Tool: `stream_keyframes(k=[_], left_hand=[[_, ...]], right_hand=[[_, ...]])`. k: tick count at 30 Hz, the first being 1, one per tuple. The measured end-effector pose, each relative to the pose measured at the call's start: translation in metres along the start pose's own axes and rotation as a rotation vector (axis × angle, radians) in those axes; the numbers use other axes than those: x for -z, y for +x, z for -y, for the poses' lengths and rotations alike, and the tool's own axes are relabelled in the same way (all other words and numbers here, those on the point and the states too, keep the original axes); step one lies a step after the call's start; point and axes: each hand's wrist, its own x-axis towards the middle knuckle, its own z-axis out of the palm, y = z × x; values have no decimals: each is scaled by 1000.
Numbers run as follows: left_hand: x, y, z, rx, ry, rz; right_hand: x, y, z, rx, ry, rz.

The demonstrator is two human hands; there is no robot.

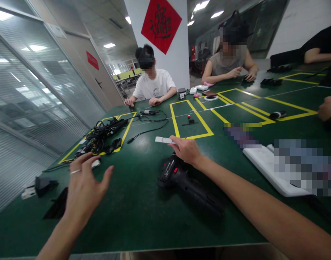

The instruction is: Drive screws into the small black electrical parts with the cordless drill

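Note:
My right hand (186, 148) is closed, pinching one end of a flat white strip (162, 140) that points left. Just below that hand lies a black handheld power tool (194, 189) with a red button, its handle toward the table's front right. My left hand (85, 186) is open over the left side of the table, thumb apart from the fingers and a ring on one finger. A small whitish piece (96, 164) shows just behind its fingers; whether they touch it I cannot tell. A black flat piece (57, 206) is partly hidden by this hand.
Tangled black cables (103, 131) lie at the left, with a black-and-white plug-like item (43, 186) nearer. Yellow tape (206, 124) marks rectangles on the green table (133, 224). A white power-strip-like block (265, 171) lies right. Several people sit around the table.

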Motion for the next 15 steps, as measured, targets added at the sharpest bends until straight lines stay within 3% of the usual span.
stream_keyframes(k=[4,6,8,9,11,15], left_hand=[[-28,61,-86,-407,-88,132],[-43,84,-120,-552,-38,330],[-58,99,-145,-611,70,541],[-65,102,-152,-602,108,626],[-78,102,-159,-557,155,687],[-83,89,-136,-401,208,686]], right_hand=[[5,-2,5,159,-84,34],[6,-3,5,208,-120,15],[5,-3,4,221,-142,-8],[5,-3,2,210,-147,-18],[3,-3,-1,179,-140,-36],[-2,-3,-5,130,-88,-45]])
